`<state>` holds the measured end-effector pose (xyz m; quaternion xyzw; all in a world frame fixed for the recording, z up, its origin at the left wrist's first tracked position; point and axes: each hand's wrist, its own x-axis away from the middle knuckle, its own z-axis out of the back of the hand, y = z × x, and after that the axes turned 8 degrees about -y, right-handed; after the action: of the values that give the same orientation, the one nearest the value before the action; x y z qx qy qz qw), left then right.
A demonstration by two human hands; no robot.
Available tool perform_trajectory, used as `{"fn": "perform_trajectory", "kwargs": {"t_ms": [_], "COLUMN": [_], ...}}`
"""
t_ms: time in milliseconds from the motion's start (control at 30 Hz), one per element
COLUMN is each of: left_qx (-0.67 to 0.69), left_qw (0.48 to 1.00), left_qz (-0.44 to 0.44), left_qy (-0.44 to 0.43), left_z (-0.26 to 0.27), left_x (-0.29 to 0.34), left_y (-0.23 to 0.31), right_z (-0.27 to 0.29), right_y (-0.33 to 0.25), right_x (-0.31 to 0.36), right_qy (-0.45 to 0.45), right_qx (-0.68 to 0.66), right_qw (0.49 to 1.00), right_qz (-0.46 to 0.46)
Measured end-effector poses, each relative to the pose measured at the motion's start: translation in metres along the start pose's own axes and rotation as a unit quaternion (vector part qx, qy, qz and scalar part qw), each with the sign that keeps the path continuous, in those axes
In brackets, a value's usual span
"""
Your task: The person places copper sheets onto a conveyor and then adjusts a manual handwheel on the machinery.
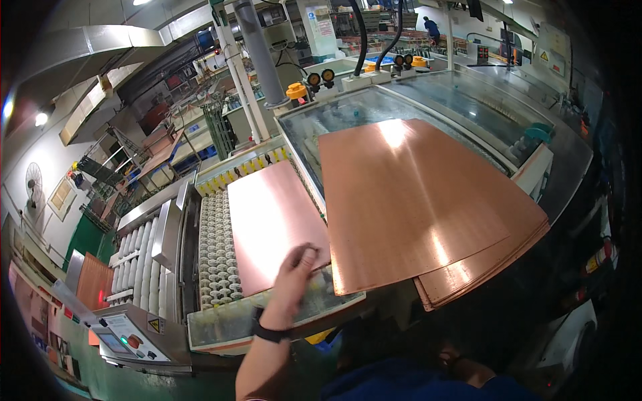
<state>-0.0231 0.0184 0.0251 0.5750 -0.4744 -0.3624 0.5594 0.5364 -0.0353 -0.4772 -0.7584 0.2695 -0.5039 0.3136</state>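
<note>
My left hand, with a dark band at the wrist, is over the near right corner of a shiny copper sheet. Its fingers are curled in and slightly blurred; whether they pinch anything is hidden. That sheet lies flat on a bed of small wheel rollers. To the right, a stack of larger copper sheets rests over a glass-topped machine cover, its top sheet turned a little against those below. My right hand is low in shadow beneath the stack's near edge, its fingers not distinguishable.
A control panel with a screen and buttons stands at the lower left, beside white rollers. A glass machine cover extends behind the stack. Yellow-capped fittings, gauges and a grey pipe rise behind. Another person is far back.
</note>
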Motion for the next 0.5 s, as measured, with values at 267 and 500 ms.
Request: {"fn": "perform_trajectory", "kwargs": {"t_ms": [267,500], "left_qx": [-0.538,-0.594], "left_qw": [0.816,0.774], "left_qz": [0.123,0.154], "left_qy": [0.172,0.157], "left_z": [0.231,0.228], "left_x": [-0.081,-0.096], "left_y": [-0.095,-0.125], "right_z": [-0.004,0.001], "right_y": [0.016,0.032], "right_x": [-0.045,-0.012], "right_qy": [-0.085,-0.092], "right_qx": [0.806,0.846], "right_qw": [0.574,0.520], "right_qz": [0.119,0.079]}}
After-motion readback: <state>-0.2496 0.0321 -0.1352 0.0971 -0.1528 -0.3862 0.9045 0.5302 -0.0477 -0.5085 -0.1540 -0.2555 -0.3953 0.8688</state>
